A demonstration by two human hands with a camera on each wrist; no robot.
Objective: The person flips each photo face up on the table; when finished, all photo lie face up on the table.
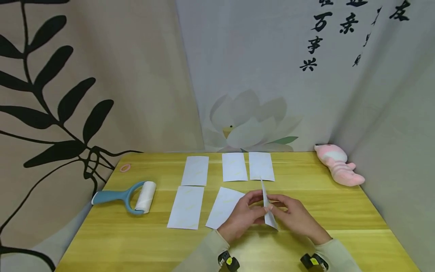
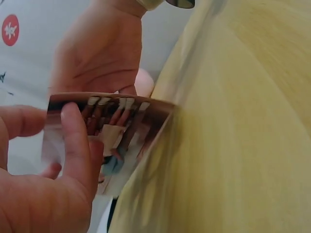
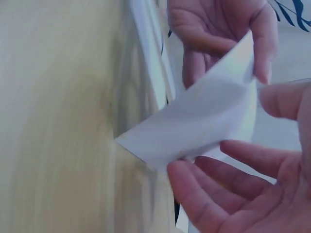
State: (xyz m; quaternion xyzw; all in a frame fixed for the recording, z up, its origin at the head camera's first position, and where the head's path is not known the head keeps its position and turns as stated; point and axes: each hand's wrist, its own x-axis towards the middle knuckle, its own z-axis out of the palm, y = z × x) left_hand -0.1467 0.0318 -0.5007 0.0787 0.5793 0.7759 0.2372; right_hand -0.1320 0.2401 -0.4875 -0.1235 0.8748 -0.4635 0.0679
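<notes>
A photo print (image 1: pixel 270 221) stands nearly on edge above the table, held between both hands. My left hand (image 1: pixel 242 214) grips it from the left, and my right hand (image 1: pixel 296 217) pinches it from the right. The left wrist view shows the picture side of the photo (image 2: pixel 131 119), in reddish-brown tones, with left fingers (image 2: pixel 75 141) lying across it. Its white back (image 3: pixel 194 119) faces the right wrist view and bends slightly. Just left of the hands lies a white card (image 1: pixel 222 206), partly covered by the left hand.
More white cards lie on the wooden table, such as one front left (image 1: pixel 185 207) and one at the back (image 1: pixel 261 166). A blue-handled lint roller (image 1: pixel 117 195) and a pink ring (image 1: pixel 125 168) lie left. A pink plush toy (image 1: pixel 340 166) rests back right.
</notes>
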